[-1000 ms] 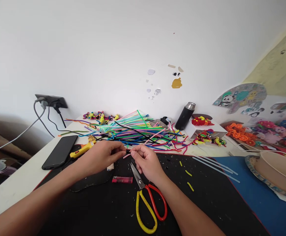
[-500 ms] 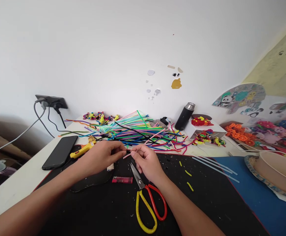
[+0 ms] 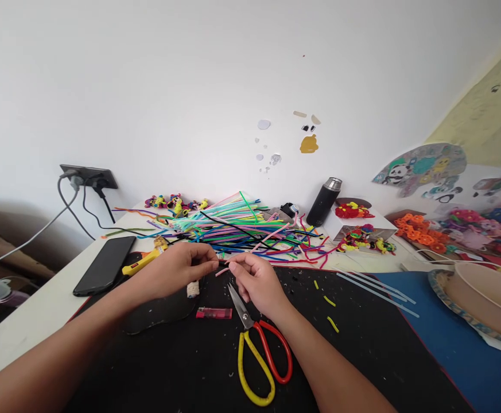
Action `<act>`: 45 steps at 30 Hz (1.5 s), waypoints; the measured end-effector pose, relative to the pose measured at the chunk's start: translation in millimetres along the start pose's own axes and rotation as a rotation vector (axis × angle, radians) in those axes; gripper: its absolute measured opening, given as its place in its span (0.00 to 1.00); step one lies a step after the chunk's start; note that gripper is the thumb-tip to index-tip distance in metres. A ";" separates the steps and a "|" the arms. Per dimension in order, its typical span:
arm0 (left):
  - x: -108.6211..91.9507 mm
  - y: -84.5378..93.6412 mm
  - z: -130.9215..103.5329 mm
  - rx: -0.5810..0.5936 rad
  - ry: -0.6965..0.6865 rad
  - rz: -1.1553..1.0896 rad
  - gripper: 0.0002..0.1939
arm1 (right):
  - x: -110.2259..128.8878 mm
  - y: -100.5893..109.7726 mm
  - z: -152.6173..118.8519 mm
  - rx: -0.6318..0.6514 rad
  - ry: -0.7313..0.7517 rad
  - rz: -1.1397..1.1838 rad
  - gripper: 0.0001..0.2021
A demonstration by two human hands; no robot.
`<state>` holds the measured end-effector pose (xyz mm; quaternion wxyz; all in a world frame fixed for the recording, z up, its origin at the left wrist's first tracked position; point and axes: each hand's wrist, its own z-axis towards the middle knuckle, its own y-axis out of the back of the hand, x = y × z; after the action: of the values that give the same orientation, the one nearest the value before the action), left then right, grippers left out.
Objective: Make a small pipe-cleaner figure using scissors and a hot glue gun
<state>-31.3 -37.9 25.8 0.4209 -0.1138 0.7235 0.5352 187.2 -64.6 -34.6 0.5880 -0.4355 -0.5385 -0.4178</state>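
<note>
Clock dial centred between the fingertips, 12 pointing away from the person.

Left hand (image 3: 185, 268): thumb and forefinger pinched on a thin dark strand (image 3: 222, 263); contact partly hidden. Right hand (image 3: 255, 280): thumb and forefinger pinched on a short pink stem (image 3: 221, 272), its free end poking out towards 8 o'clock, above the black mat (image 3: 181, 361). The two hands are close together, fingertips nearly meeting. Cannot tell whether strand and stem are joined.

Surroundings: scissors (image 3: 247, 322) at 5, on the mat, tips aimed at 11. Pink lighter (image 3: 214, 313) at 6. Small pale bundle (image 3: 193, 289) at 8, near the left hand. Yellow glue gun (image 3: 140, 264) at 9; phone (image 3: 104, 267) beyond it, same bearing. Heap of coloured stems (image 3: 237, 225) on the table (image 3: 32, 310) at 12. Black flask (image 3: 322, 205) at 2, upright but leaning in view. Translucent sticks (image 3: 377, 295) at 3. Yellow offcuts (image 3: 329, 301) between 3 and 4.
</note>
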 end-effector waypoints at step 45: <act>3.2 2.8 -1.4 0.018 -0.034 0.099 0.19 | -6.3 -3.7 -4.4 -0.032 0.120 -0.372 0.05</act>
<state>-35.7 -37.1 25.5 0.4072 -0.0648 0.7258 0.5506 184.4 -69.7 -40.8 0.5245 -0.3122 -0.5671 -0.5530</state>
